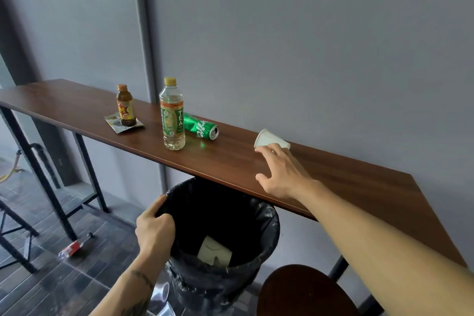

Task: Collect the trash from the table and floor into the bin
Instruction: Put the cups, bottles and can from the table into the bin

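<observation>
Wooden table (333,182): paper cup (269,139) sideways, mouth leftward.

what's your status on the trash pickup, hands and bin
Left hand gripping bin rim. Right hand open, reaching white paper cup lying on table. Nothing blocking the cup.
</observation>
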The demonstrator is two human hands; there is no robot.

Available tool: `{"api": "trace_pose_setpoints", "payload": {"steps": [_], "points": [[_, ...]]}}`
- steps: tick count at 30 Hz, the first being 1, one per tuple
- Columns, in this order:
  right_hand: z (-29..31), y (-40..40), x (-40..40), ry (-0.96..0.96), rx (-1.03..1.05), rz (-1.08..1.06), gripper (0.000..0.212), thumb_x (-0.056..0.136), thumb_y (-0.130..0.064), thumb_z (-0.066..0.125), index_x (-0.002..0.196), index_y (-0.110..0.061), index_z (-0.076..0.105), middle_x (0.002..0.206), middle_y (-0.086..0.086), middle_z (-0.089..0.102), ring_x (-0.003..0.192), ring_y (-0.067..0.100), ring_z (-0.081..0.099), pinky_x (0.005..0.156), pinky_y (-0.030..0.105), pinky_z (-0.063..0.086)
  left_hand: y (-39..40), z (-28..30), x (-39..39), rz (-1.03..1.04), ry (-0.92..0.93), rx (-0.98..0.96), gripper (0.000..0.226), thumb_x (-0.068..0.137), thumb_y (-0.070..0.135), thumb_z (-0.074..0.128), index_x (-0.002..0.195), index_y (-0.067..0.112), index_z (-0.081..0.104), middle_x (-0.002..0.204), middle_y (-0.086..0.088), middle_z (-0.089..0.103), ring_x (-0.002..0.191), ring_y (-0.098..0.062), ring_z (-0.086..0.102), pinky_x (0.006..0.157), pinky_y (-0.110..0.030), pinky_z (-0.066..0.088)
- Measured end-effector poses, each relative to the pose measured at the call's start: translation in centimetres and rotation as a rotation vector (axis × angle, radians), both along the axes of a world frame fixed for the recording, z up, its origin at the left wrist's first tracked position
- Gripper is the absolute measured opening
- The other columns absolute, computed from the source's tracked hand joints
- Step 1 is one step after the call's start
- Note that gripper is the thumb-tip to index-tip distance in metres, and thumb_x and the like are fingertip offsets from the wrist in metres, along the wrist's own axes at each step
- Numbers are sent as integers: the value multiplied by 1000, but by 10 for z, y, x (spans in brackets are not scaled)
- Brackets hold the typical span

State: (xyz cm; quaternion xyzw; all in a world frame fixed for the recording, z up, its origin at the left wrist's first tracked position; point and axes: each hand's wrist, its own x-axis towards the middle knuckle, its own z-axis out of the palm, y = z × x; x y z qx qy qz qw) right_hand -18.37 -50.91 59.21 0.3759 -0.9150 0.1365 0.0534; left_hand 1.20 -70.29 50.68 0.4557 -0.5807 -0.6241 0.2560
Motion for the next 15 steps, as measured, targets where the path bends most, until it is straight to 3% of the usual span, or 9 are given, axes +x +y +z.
{"api": "trace_pose_setpoints", "payload": {"steps": [3,6,11,13,15], "points": [[1,4,-28,28,2,-105,62,84,-40,58,141,-26,37,142,3,39,131,29,36,105,45,40,-4,-5,3,-4,19,-9,77,73,-7,37,129,37,68,106,3,76,64,-25,67,54,-30,56],[-6,12,-54,28,44,-201,63,86,-40,56,142,-24,33,141,8,39,129,32,38,104,46,41,-1,-9,8,30,30,-31,81,72,-12,37,129,38,66,94,9,75,58,-26,57,47,-27,48],[-18,16,-91,63,112,-204,61,89,-39,58,141,-24,31,135,12,41,120,36,45,97,47,46,6,-22,14,75,41,-102,83,71,-16,38,132,34,66,113,1,74,50,-18,57,44,-21,47],[-22,12,-104,42,111,-188,62,89,-38,58,142,-26,28,133,14,41,118,38,47,93,48,47,10,-26,17,114,30,-119,82,70,-16,39,131,32,67,114,0,75,56,-19,63,49,-20,49],[-26,8,-116,0,95,-173,64,90,-37,58,144,-27,25,133,16,42,116,40,49,91,48,48,13,-33,19,147,33,-132,81,69,-15,39,128,32,69,117,1,75,78,-30,73,61,-24,52]]}}
